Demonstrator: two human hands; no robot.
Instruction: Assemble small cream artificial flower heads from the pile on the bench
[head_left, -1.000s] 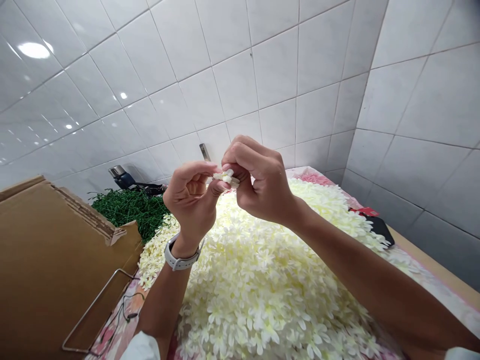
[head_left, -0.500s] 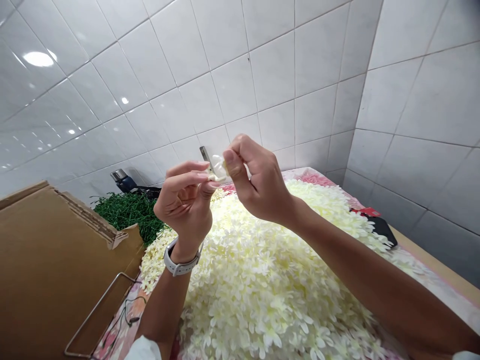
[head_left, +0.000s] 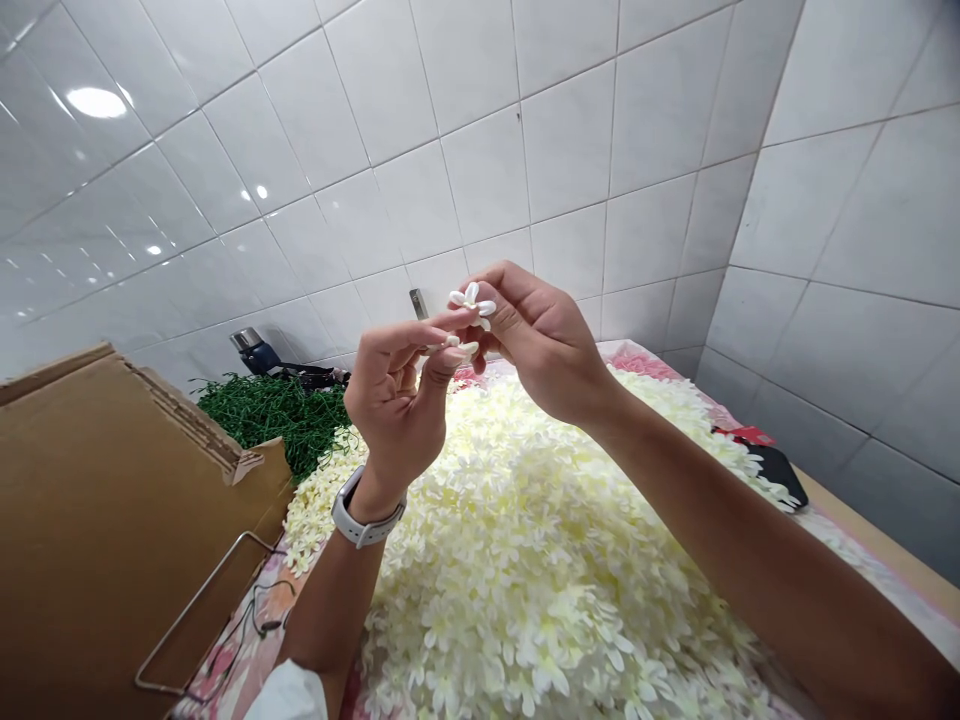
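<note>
My right hand (head_left: pixel 551 345) pinches a small white artificial flower (head_left: pixel 472 298) between thumb and fingers, its petals facing me. Just below and to the left, my left hand (head_left: pixel 397 405) is closed at the fingertips on a smaller cream-white flower piece (head_left: pixel 468 349). The fingertips of both hands nearly meet, and I cannot tell whether the two pieces touch. Beneath the hands spreads a big heap of white and pale yellow artificial flowers (head_left: pixel 510 560). A band of smaller cream flower pieces (head_left: pixel 307 520) lies along its left side.
At the left stands a cardboard box (head_left: pixel 112 520), with a bent metal wire frame (head_left: pixel 195 600) by it. Behind are a tangle of green stems (head_left: pixel 277 420) and a dark bottle (head_left: pixel 253 352). A black phone-like object (head_left: pixel 780 475) lies right, before tiled walls (head_left: pixel 555 150).
Both hands have come closer together, the left moving right. The right hand has turned, so its flower now shows its open petals. The view has shifted slightly.
</note>
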